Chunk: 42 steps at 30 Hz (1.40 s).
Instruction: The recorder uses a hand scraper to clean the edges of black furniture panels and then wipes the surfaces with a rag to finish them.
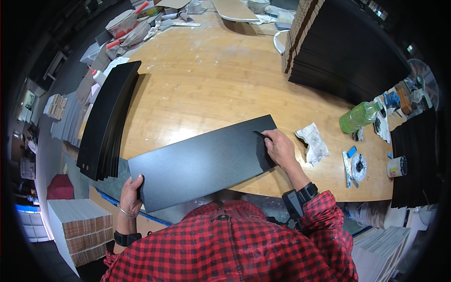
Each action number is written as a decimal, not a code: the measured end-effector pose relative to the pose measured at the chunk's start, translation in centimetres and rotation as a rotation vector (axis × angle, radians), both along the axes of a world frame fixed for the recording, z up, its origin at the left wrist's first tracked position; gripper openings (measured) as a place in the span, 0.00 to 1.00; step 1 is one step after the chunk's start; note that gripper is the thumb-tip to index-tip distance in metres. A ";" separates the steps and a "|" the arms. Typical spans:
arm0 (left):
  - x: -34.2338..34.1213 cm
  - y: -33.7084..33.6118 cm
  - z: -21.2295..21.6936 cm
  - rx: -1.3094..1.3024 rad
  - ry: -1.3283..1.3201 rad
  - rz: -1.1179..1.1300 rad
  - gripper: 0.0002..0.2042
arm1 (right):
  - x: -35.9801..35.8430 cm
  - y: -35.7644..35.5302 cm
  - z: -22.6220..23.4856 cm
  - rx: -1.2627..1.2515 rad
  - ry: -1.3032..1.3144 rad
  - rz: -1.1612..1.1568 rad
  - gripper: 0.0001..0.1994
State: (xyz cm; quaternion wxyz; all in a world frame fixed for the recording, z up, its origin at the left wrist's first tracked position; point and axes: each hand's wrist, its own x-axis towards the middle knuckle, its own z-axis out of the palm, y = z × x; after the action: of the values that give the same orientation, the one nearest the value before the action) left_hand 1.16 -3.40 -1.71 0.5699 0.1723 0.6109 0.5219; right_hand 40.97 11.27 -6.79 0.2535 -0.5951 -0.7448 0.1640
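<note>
A flat black rectangular panel (202,162) slants across the near edge of the wooden table, its right end higher in view. My left hand (131,195) grips its left end, thumb on the top face and the other fingers out of sight beneath. At the right end my right hand (280,148) holds the panel, fingers bent against the upper face near the edge. To the left of the panel leans a stack of similar black panels (108,122). A crumpled white cloth (313,143) with grey stains lies just right of my right hand.
The wooden table (206,84) bears a tall stack of black boards (347,51) at the far right. Nearer stand a green bottle (359,117), a small tub (397,166) and a smeared round lid (359,167). A white glue bottle (97,76) and clutter line the left. Stacked boards (80,230) stand below.
</note>
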 end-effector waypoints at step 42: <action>-0.2 -0.2 -0.7 0.004 -0.012 0.000 0.17 | -1.4 -0.4 0.0 0.037 -0.048 0.016 0.15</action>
State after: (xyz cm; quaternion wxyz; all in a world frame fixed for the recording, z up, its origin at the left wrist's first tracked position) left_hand 1.01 -3.64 -2.38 0.5732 0.1702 0.6063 0.5243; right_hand 39.61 10.87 -6.78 0.2451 -0.5880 -0.7584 0.1379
